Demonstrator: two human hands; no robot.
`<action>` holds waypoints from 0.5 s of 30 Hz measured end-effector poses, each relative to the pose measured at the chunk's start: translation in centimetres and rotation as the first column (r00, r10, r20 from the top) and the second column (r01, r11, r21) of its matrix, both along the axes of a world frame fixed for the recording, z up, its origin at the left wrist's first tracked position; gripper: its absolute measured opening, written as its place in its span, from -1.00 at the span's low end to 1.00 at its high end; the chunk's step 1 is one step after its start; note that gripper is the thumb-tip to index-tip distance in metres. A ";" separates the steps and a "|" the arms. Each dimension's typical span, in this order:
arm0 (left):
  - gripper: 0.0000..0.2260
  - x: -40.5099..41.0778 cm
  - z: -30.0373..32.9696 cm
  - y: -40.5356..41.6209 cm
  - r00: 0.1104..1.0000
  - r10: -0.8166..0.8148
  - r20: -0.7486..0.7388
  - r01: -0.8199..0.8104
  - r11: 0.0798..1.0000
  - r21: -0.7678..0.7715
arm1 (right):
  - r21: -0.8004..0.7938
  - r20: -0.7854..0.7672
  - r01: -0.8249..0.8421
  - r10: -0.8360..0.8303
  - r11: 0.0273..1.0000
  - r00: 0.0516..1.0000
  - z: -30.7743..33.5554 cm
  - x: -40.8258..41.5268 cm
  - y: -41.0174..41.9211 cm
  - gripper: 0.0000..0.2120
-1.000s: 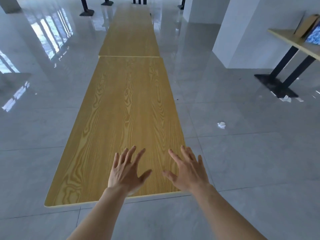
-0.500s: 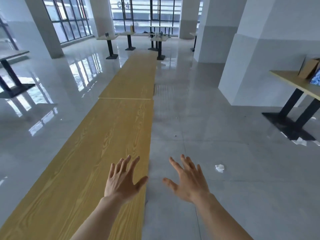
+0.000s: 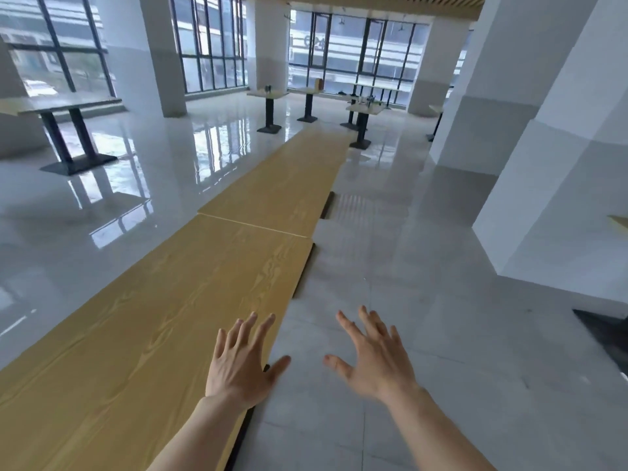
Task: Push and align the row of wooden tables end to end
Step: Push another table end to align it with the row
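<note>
Head view, left to right: well off to the left of the left hand [image 3: 242,367], a dark-legged side table [image 3: 64,105] stands on the glossy floor [image 3: 441,300] by the windows. Under and ahead of that hand runs the row of wooden tables: the near tabletop [image 3: 163,317] reaches forward to a thin seam, where the far tabletop [image 3: 289,185] meets it end to end, the far one seeming set slightly to the right, though the wide lens makes that hard to judge. The left hand is released, fingers spread and straight, hovering over the near tabletop's right edge with its thumb out past the edge; whether the palm touches the wood is unclear. Just to its right, the right hand [image 3: 375,360] is likewise open and spread, grasping nothing, over bare floor beside the tabletop. Well beyond both hands stand small pedestal tables [image 3: 270,96], and to the right of the right hand rise white pillars [image 3: 557,164].
</note>
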State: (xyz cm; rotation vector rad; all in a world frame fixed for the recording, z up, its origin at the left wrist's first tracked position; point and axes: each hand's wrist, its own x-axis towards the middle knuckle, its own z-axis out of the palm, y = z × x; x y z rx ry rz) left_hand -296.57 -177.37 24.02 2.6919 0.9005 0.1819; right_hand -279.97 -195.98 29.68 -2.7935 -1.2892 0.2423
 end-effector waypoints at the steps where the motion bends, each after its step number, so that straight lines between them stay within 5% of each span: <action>1: 0.02 2.3 -0.3 1.0 1.000 0.015 0.008 -0.015 1.000 -0.011 | -0.017 0.007 -0.009 0.009 1.000 1.000 0.1 2.4 1.2 0.09; 8: -0.03 16.3 -0.7 6.6 0.997 0.076 0.001 -0.076 0.996 -0.050 | -0.103 0.000 -0.109 0.110 0.989 0.994 0.8 17.8 8.6 -0.14; 12: -0.04 23.6 -1.2 9.7 0.992 0.129 0.006 -0.128 0.991 -0.037 | -0.094 0.008 -0.169 0.171 0.981 0.985 0.2 25.8 13.0 0.01; 15: -0.08 29.0 -2.4 12.2 0.983 0.184 0.005 -0.184 0.982 -0.040 | -0.099 -0.017 -0.231 0.230 0.968 0.973 -1.0 32.4 16.7 -0.10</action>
